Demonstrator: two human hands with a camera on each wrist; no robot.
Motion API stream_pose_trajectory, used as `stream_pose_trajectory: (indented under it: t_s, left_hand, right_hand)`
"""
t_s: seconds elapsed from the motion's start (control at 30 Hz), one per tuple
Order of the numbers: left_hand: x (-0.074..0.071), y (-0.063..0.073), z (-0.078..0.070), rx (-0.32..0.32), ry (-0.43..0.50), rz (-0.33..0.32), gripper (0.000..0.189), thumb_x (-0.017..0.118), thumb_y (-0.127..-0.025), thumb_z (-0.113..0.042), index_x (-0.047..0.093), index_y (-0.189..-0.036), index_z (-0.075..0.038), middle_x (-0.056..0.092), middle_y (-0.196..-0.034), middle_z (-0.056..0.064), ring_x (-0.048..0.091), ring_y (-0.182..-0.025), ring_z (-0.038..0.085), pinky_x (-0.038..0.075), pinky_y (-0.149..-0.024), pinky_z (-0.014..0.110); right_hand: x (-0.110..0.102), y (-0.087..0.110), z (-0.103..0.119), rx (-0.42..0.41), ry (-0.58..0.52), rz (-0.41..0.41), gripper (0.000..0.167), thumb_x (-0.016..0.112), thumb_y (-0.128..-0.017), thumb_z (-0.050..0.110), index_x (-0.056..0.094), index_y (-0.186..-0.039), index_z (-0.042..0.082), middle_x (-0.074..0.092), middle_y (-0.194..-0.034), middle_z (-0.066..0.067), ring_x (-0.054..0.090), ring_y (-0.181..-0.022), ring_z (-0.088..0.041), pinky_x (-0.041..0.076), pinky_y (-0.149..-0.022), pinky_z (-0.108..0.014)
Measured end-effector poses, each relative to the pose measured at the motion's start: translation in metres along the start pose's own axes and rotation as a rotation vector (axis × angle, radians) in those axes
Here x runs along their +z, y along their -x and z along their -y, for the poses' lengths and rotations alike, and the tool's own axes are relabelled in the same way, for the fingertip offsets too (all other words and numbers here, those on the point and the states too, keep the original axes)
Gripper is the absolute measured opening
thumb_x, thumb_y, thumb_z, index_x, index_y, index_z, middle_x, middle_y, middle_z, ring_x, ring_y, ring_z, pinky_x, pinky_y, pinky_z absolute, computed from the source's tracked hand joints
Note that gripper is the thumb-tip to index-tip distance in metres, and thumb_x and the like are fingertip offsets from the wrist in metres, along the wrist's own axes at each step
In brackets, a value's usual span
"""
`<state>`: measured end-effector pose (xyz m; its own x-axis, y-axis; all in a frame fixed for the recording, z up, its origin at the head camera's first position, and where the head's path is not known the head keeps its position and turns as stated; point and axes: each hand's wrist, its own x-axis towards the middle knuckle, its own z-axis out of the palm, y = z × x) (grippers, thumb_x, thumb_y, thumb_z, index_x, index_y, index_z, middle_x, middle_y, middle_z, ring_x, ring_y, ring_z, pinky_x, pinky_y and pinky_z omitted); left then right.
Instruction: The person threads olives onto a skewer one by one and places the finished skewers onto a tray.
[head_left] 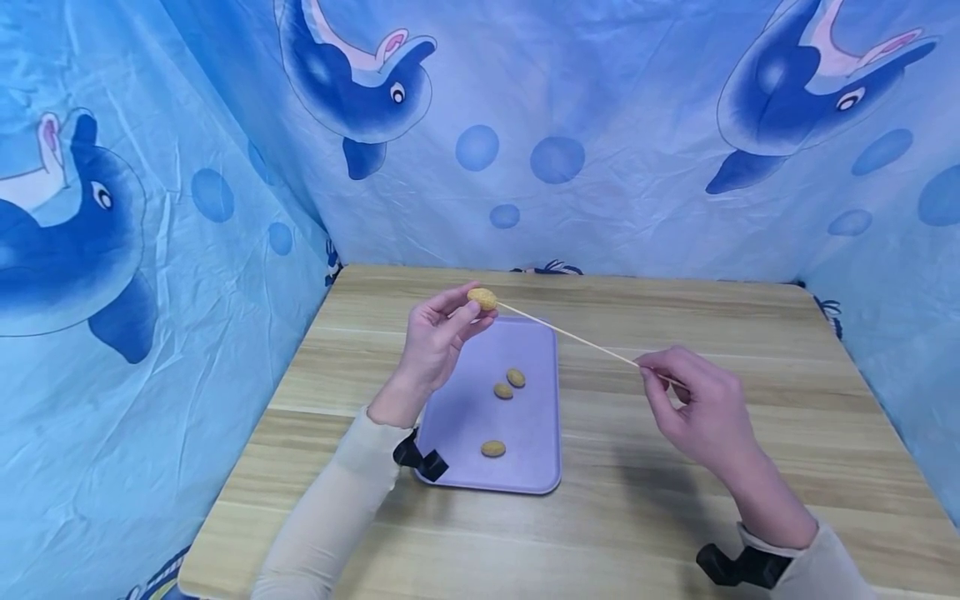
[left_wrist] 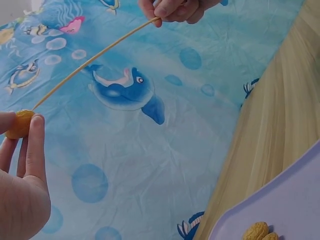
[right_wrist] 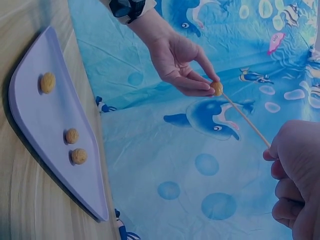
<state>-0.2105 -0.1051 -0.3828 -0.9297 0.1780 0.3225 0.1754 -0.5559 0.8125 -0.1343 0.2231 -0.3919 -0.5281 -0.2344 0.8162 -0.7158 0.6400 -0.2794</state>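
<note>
My left hand [head_left: 442,333] pinches a golden-brown, wrinkled oval piece [head_left: 482,298] between thumb and fingertips, raised over the far end of the purple tray [head_left: 536,467]. From that piece a thin wooden skewer [head_left: 570,335] runs to my right hand [head_left: 697,408], which grips its other end with thumb and fingers. The skewer's tip meets the oval piece; in the left wrist view the skewer [left_wrist: 95,60] looks slightly bowed. Similar oval pieces lie on the tray: two close together, one [head_left: 515,377] by another [head_left: 503,391], and a third [head_left: 492,448] near the front edge.
Under the tray is a light wood-grain table [head_left: 637,517]. A blue curtain [head_left: 615,225] printed with dolphins and bubbles hangs behind the table and along its sides. Each wrist bears a black strap mount, such as the left wrist's mount [head_left: 420,458].
</note>
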Motion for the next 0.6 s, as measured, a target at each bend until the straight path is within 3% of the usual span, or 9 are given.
stream_pose_trajectory:
  t_s: [0.17,0.33,0.47,0.6]
  left_hand:
    - [0.003,0.000,0.001,0.006,-0.065,-0.003,0.045,0.056,-0.102,0.013,0.081,-0.115,-0.021,0.078,-0.108,-0.001,0.080,-0.091,0.014,0.067,-0.088,0.025]
    - [0.005,-0.001,0.004,0.004,-0.108,-0.030,0.043,0.054,-0.102,0.015,0.081,-0.113,-0.017,0.078,-0.112,0.000,0.080,-0.090,0.014,0.067,-0.086,0.024]
    - [0.006,-0.003,0.007,-0.009,-0.119,-0.039,0.032,0.057,-0.102,0.013,0.079,-0.116,-0.006,0.078,-0.111,0.002,0.081,-0.088,0.014,0.067,-0.086,0.024]
    - [0.005,-0.004,0.009,-0.012,-0.130,-0.043,0.030,0.057,-0.102,0.013,0.069,-0.130,0.012,0.077,-0.114,0.004,0.081,-0.089,0.015,0.067,-0.086,0.025]
  right_hand:
    - [-0.001,0.002,-0.004,0.005,0.002,0.013,0.013,0.065,-0.093,0.007,0.077,-0.094,0.006,0.070,-0.077,-0.002,0.045,-0.061,-0.003,0.036,-0.051,-0.015]
    - [-0.001,0.005,-0.008,0.021,-0.001,0.018,0.011,0.067,-0.091,0.004,0.078,-0.095,0.005,0.069,-0.077,-0.001,0.043,-0.059,-0.002,0.036,-0.051,-0.015]
    - [0.000,0.007,-0.010,0.017,-0.010,0.011,0.011,0.067,-0.093,0.005,0.078,-0.095,0.005,0.068,-0.076,-0.001,0.042,-0.056,-0.005,0.036,-0.050,-0.016]
    - [0.003,0.008,-0.012,0.000,-0.030,0.003,0.020,0.063,-0.103,0.016,0.078,-0.096,0.004,0.066,-0.073,-0.001,0.041,-0.056,-0.005,0.036,-0.049,-0.018]
